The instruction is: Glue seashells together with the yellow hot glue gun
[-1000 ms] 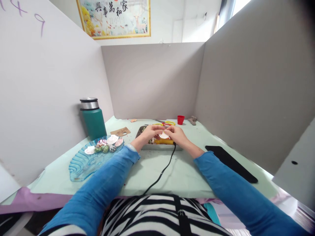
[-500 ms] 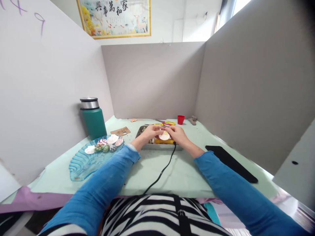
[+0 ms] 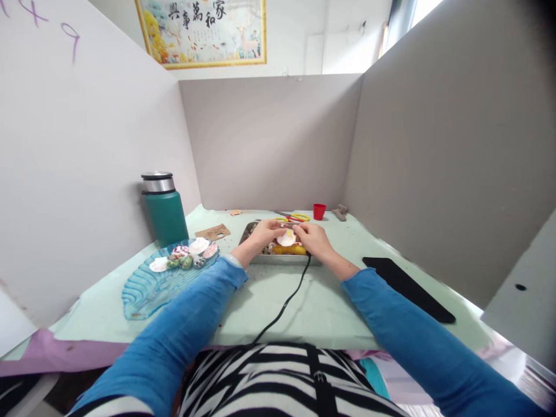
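A white scallop shell (image 3: 286, 238) with a small yellow bit on it is pinched by the fingers of my left hand (image 3: 263, 234). Just to its right, my right hand (image 3: 316, 239) has its fingertips pressed together; what they hold, if anything, is too small to make out. Both hands are over a metal tray (image 3: 278, 260). In that tray lie a yellow tool (image 3: 287, 249) with a black cord (image 3: 290, 298) and several small shells, partly covered by my hands.
A blue glass dish (image 3: 150, 289) with several shells stands at left, below a green bottle (image 3: 165, 214). Behind the tray are scissors (image 3: 297, 218), a red cup (image 3: 319, 212) and a grey piece (image 3: 340, 213). A brown card (image 3: 212, 232) and black mat (image 3: 403, 286) flank it. Grey panels enclose the table.
The scallop shell has shifted slightly left with my left hand, and a small gap now shows between it and my right fingertips. The other things stay put.
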`<state>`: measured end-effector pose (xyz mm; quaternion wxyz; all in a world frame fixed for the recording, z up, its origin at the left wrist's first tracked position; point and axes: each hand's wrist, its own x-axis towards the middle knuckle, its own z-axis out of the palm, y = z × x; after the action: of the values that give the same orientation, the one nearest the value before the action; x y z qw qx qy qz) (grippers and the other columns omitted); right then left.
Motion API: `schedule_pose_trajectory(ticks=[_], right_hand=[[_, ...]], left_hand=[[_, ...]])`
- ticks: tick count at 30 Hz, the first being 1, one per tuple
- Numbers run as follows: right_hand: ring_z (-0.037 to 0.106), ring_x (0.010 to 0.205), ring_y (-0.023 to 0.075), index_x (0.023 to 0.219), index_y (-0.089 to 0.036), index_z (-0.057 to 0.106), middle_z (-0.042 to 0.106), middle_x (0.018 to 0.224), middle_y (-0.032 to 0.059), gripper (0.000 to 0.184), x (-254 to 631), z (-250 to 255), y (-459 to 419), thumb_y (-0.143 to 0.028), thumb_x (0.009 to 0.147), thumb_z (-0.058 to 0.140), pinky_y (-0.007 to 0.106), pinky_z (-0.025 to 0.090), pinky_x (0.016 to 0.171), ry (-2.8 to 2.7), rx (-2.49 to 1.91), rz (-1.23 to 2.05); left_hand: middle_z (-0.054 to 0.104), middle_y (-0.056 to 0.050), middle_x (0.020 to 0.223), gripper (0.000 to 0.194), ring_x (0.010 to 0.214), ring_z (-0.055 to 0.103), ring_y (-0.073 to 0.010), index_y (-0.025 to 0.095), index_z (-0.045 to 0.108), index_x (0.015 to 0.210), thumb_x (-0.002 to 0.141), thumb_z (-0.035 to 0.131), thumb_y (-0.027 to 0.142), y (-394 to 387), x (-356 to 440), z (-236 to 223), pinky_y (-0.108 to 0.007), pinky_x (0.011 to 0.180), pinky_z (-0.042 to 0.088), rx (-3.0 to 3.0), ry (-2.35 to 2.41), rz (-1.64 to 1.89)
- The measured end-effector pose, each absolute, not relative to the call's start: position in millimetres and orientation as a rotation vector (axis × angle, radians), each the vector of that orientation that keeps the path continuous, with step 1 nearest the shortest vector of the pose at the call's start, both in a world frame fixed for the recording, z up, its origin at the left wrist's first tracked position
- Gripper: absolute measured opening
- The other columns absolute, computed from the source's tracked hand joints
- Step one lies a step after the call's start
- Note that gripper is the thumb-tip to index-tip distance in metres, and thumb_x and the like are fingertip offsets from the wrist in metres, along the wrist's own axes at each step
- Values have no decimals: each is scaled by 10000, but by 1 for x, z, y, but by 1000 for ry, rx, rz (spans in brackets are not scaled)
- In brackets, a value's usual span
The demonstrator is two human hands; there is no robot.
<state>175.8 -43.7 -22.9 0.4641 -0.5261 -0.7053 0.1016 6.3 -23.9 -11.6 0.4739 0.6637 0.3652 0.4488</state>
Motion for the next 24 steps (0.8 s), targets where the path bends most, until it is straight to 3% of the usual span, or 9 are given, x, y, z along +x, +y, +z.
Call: schedule_pose_trajectory(ticks=[12,24], right_hand=[[578,630,154,671,-193,634,663,627,19,321,177,-25,-43,-371,866,451,254,358,588,-1776,-1287,248],[566,620,165,613,-194,620,663,630,28,336,176,-21,-46,-345,865,458,271,343,584,-1759,-1382,216]], left_hand=[[676,-42,693,313,555,569,-104,95,698,996,711,731,222,-24,6,-11,-206,521,433,1614,938,1116],[646,-13,651,469,580,578,-113,98,665,1086,648,787,215,-29,4,-8,-222,560,450,1611,858,1079]])
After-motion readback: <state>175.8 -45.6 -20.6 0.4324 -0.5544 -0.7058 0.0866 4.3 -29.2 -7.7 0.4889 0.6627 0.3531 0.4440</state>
